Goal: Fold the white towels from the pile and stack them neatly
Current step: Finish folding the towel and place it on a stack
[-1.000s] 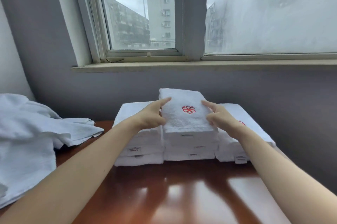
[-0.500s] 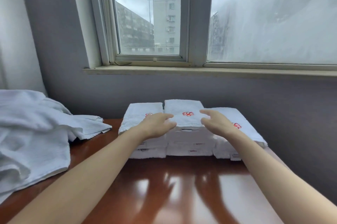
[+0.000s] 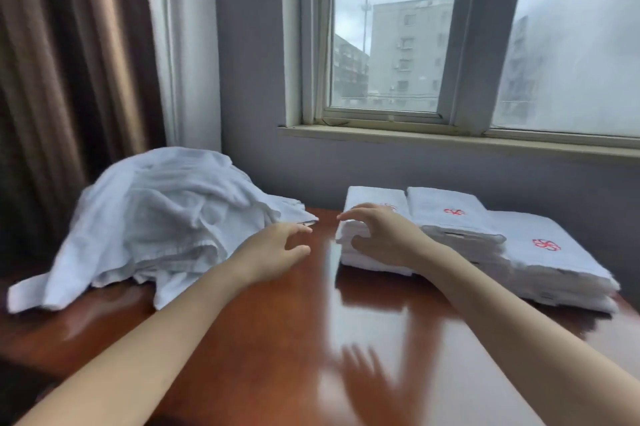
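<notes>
Tabletop [image 3: 277, 339]: loose towel pile [image 3: 162, 217] at 10 o'clock; 3 folded stacks [image 3: 446, 235] side by side at 2 o'clock. Window [image 3: 398, 44] behind at 12. Both hands between pile and stacks, left hand [image 3: 273, 255] nearer pile.

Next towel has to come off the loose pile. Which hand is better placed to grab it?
Probably the left hand: it hangs open over the table, fingertips just short of the near edge of the unfolded pile. The right hand is over by the folded stacks, farther from the pile.
</notes>
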A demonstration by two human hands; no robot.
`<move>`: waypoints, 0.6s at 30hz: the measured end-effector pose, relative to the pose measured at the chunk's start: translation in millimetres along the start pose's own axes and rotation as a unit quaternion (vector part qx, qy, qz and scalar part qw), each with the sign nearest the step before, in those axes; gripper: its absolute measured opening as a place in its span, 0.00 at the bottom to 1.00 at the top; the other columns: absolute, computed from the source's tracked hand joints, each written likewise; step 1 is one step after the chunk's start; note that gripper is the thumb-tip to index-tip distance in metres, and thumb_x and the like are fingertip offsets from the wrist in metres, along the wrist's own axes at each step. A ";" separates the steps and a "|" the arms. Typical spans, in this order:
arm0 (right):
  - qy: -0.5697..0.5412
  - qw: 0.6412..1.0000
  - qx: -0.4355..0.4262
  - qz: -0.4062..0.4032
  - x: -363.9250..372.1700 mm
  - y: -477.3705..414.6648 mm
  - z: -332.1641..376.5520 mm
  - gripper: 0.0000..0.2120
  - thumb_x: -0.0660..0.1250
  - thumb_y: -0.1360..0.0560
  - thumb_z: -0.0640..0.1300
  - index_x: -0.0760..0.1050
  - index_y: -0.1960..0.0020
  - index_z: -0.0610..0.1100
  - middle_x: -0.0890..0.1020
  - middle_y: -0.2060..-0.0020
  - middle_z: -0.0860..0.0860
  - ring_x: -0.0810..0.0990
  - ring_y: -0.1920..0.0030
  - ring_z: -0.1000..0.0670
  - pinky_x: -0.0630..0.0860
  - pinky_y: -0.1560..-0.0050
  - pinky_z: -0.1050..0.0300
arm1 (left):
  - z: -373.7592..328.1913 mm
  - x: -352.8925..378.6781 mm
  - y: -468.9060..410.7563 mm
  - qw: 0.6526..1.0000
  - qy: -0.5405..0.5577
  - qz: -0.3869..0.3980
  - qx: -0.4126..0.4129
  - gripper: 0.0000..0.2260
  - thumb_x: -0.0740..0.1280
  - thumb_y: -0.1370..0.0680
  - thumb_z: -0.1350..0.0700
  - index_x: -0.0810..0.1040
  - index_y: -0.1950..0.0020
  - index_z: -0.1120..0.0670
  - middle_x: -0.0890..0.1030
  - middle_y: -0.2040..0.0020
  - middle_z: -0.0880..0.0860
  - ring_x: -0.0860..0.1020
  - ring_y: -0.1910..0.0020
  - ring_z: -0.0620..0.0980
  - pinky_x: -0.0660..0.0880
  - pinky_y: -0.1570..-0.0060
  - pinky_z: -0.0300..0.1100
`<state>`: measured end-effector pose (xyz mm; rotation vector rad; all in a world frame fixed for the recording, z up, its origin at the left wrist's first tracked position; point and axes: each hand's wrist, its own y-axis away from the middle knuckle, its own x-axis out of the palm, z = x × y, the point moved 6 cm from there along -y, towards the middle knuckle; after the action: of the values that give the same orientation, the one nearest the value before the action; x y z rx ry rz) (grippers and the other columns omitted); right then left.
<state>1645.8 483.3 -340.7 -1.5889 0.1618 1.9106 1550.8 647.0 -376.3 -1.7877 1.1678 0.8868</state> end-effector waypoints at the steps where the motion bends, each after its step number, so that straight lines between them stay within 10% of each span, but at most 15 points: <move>1: -0.004 1.000 -0.013 0.002 7.3 -7.5 14.7 0.22 0.65 0.25 0.42 0.74 0.32 0.53 0.75 0.33 0.53 0.71 0.33 0.51 0.70 0.35 0.53 | 14.3 -11.1 8.9 1.000 -0.006 -0.007 -0.016 0.18 0.65 0.21 0.48 0.73 0.30 0.44 0.73 0.30 0.42 0.70 0.33 0.41 0.67 0.37 0.38; 12: 0.006 0.996 -0.084 0.036 87.2 -105.9 136.8 0.25 0.65 0.26 0.46 0.70 0.29 0.56 0.73 0.32 0.55 0.70 0.32 0.51 0.65 0.50 0.61 | 154.8 -96.8 66.8 0.985 -0.019 -0.058 -0.161 0.20 0.65 0.23 0.43 0.72 0.31 0.40 0.69 0.29 0.41 0.74 0.37 0.44 0.73 0.45 0.40; 18: -0.001 0.995 -0.092 0.044 119.1 -158.9 166.2 0.26 0.65 0.25 0.47 0.68 0.28 0.57 0.72 0.30 0.54 0.72 0.33 0.49 0.71 0.41 0.53 | 211.4 -116.6 63.4 0.978 -0.057 -0.075 -0.188 0.21 0.65 0.22 0.46 0.70 0.29 0.42 0.67 0.27 0.42 0.69 0.31 0.45 0.70 0.35 0.43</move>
<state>1584.3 734.2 -359.4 -1.7255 0.0560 2.0436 1427.2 863.7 -381.1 -2.0624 0.8162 1.1609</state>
